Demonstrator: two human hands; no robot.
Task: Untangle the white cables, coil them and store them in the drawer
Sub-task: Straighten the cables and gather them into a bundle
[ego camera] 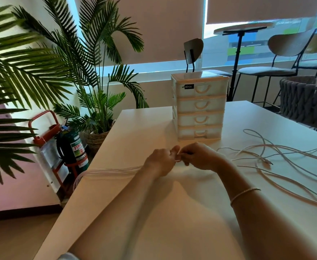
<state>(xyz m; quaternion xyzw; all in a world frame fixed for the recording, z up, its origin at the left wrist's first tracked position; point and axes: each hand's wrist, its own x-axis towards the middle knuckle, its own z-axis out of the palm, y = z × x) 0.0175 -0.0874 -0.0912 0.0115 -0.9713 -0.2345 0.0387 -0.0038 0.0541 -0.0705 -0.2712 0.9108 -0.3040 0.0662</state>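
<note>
Fingers [186, 155] pinched on cable [114, 170]

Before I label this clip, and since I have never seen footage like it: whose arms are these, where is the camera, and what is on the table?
There is one picture, from a camera worn on a person's head, looking down at their own arms. The left hand and right hand meet at the middle of a white table, together pinching a white cable. A bundle of strands runs left over the table edge. More loose cables lie to the right. Behind stands a small four-drawer unit, all drawers closed.
</note>
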